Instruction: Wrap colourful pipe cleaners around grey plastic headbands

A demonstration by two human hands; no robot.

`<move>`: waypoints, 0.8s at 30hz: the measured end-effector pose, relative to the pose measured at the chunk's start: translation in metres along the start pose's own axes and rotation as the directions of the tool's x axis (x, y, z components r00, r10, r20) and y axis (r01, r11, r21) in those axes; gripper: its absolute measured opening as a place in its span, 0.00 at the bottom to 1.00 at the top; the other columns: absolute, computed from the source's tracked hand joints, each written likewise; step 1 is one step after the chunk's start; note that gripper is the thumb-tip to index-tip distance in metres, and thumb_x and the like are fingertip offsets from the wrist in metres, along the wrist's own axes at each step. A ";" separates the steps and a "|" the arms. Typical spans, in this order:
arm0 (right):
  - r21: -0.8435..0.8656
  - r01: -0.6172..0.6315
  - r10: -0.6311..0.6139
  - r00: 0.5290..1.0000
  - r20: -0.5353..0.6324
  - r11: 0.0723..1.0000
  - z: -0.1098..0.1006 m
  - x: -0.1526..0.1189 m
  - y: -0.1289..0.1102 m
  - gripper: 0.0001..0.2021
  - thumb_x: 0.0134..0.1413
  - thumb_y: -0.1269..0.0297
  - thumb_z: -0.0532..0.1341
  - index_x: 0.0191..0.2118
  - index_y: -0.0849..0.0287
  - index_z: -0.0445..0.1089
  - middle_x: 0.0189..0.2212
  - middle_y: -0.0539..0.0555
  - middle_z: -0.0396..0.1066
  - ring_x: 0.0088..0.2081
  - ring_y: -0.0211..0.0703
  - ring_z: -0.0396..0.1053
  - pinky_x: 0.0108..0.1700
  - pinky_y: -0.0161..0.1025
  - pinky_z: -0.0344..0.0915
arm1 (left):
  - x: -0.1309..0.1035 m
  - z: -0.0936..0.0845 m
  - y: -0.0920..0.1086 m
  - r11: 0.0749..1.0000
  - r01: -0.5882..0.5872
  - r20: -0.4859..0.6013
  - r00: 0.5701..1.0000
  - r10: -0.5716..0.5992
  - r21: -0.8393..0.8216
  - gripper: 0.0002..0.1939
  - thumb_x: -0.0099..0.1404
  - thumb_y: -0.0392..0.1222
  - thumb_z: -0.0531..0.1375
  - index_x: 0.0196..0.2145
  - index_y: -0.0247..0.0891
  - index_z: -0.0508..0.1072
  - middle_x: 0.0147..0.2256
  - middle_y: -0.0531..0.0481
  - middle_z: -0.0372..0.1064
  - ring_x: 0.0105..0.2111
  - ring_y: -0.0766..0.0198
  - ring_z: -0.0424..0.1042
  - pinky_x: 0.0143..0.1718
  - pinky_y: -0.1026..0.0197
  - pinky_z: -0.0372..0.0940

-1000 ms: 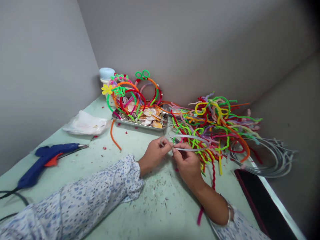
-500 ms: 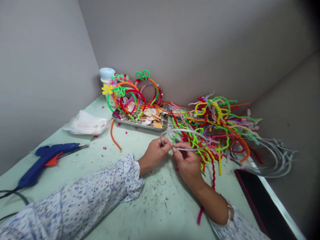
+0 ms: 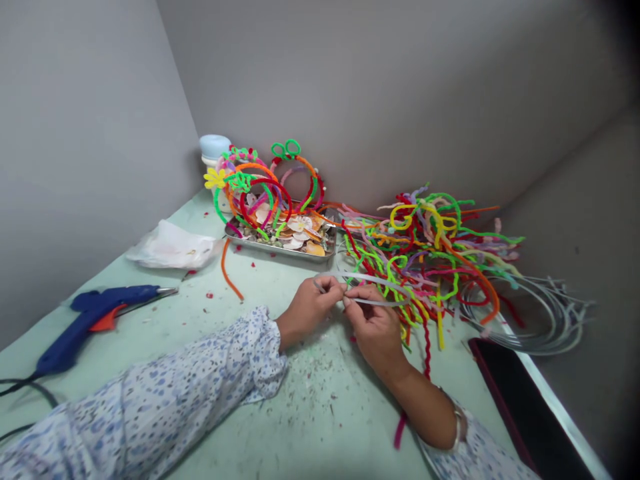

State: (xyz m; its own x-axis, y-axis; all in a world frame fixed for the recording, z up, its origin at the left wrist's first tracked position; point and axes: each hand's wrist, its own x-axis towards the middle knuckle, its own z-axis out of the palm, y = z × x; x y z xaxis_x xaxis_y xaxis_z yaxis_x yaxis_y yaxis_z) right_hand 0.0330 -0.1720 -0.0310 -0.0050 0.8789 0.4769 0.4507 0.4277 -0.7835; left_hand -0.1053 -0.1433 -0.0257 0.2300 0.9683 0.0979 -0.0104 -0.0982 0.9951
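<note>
A thin grey-white band (image 3: 385, 279), bent into a loop, is pinched between both hands over the middle of the table. My left hand (image 3: 314, 305) is closed on it with thumb and fingertips. My right hand (image 3: 376, 321) pinches it just to the right, with the fingertips of both hands nearly touching. The loop reaches rightward over a heap of coloured pipe cleaners (image 3: 425, 247). Anything small between the fingertips is hidden.
A metal tray (image 3: 280, 251) of shells stands at the back with decorated hoops (image 3: 265, 183) over it. To the left lie a blue glue gun (image 3: 95, 320) and a white plastic bag (image 3: 173, 247). Wire hoops (image 3: 545, 320) and a dark phone-like slab (image 3: 525, 407) lie right.
The loop has tilted flatter, its far side dropping toward my hands. Both hands stay in nearly the same place, still holding the band.
</note>
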 end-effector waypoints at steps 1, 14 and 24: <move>0.001 0.000 0.000 1.000 -0.004 1.000 0.000 0.000 0.000 0.04 0.54 0.66 0.58 0.34 0.54 0.70 0.33 0.51 0.72 0.37 0.44 0.69 0.42 0.41 0.65 | 0.000 0.000 0.000 1.000 -0.005 0.001 1.000 0.005 -0.006 0.14 0.59 0.46 0.57 0.21 0.35 0.65 0.21 0.55 0.58 0.23 0.70 0.57 0.26 0.65 0.52; 0.005 0.016 -0.016 1.000 -0.013 1.000 -0.001 0.001 0.000 0.06 0.55 0.67 0.58 0.36 0.55 0.72 0.34 0.52 0.73 0.39 0.44 0.70 0.44 0.41 0.65 | -0.003 -0.001 0.002 0.999 0.025 0.010 1.000 -0.025 -0.035 0.20 0.61 0.53 0.57 0.20 0.36 0.62 0.18 0.57 0.51 0.20 0.70 0.50 0.23 0.64 0.47; 0.065 -0.083 0.083 0.997 -0.006 0.994 -0.001 0.002 0.002 0.07 0.55 0.63 0.59 0.37 0.56 0.73 0.33 0.52 0.73 0.36 0.44 0.71 0.42 0.41 0.66 | -0.003 -0.003 0.001 0.999 0.019 0.036 0.999 -0.018 -0.047 0.15 0.61 0.46 0.56 0.22 0.37 0.61 0.18 0.57 0.52 0.19 0.71 0.52 0.21 0.66 0.48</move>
State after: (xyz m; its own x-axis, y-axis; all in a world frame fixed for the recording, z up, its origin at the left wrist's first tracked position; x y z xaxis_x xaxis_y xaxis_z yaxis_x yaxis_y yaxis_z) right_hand 0.0347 -0.1701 -0.0309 0.0383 0.9101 0.4126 0.3904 0.3664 -0.8446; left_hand -0.1092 -0.1459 -0.0248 0.2652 0.9609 0.0799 -0.0518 -0.0685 0.9963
